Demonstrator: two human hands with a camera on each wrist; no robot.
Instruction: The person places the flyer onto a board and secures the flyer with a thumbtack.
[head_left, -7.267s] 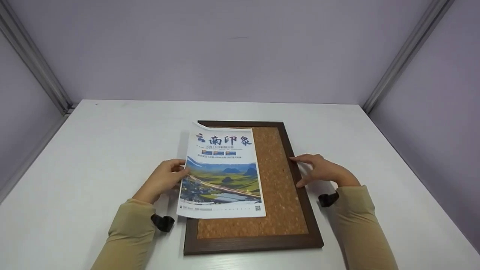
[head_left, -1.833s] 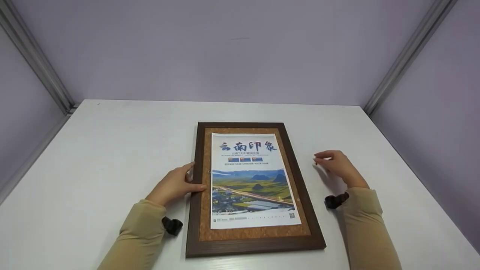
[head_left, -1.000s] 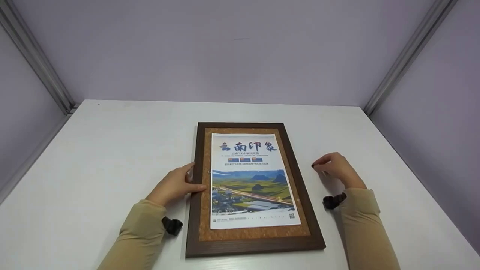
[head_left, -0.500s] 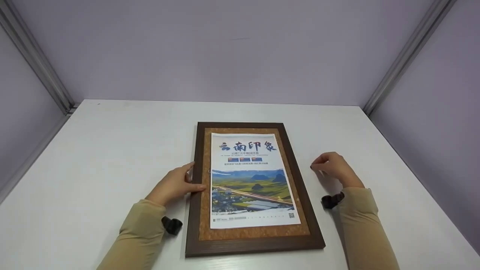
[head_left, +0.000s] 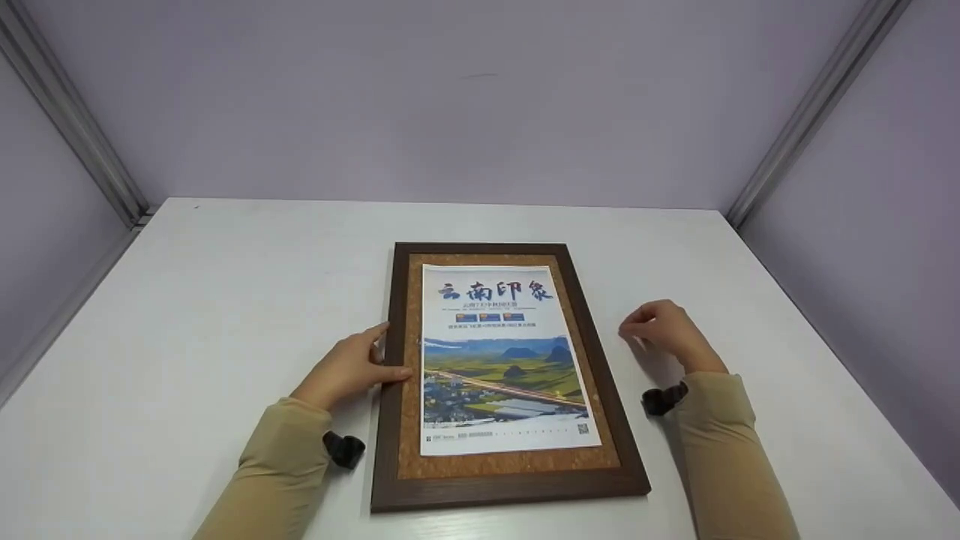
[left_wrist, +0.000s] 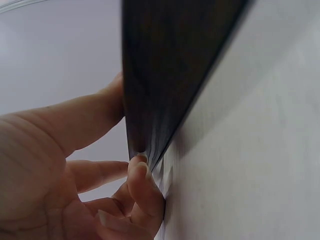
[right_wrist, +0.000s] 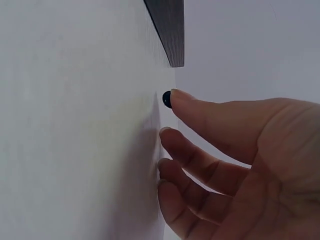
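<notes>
Looking nearest first, your two tan sleeves run off the bottom edge, each with a dark wrist strap (head_left: 344, 451) whose camera is mostly hidden. Between them the dark wooden frame (head_left: 510, 491) lies flat on the white table (head_left: 225, 300), its near rail close to you. Inside it sits a cork panel (head_left: 510, 463), largely covered by the poster (head_left: 504, 360); the small print on the poster is too fine to read.

Your left hand (head_left: 346, 369) rests on the frame's left rail, thumb laid over the top and fingers (left_wrist: 145, 185) curled against the outer edge. The left wrist view shows that edge only as a dark blur.

Your right hand (head_left: 664, 334) sits on the table just right of the frame, apart from it, fingers loosely curled. Its fingertip touches a small dark bead (right_wrist: 167, 99), possibly a pin head; you cannot tell whether the hand pinches it.

Farther off, the purple walls (head_left: 480, 97) meet at metal corner posts (head_left: 814, 112).
</notes>
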